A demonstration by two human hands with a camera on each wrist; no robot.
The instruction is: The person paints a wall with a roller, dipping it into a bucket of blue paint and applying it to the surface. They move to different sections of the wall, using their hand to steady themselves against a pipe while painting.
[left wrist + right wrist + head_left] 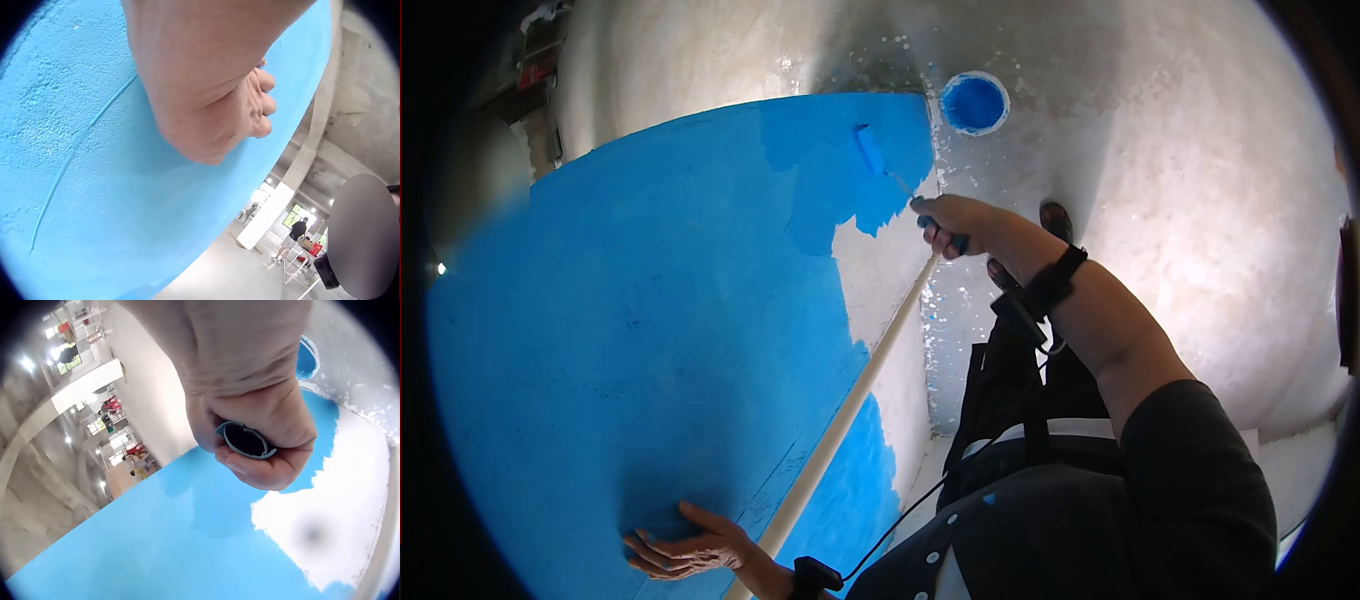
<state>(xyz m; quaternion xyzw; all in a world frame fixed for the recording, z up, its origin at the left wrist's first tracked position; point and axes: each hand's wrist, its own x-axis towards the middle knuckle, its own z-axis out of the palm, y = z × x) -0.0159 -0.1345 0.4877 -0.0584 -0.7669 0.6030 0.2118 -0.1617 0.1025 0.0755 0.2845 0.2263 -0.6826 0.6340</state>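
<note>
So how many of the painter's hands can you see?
2. The right hand grips the paint roller, and the left hand is by the blue wall, near the pole. Neither is hidden.

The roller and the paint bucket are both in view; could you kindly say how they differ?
The roller is long and narrow; the paint bucket looks round. The roller is held in the right grip at the blue-painted surface, while the paint bucket stands on the floor. Both show blue paint.

Glare whitened the concrete floor (1200,240) right of the dimmer blue-painted wall (650,300); fisheye distortion bowed its edges.
</note>
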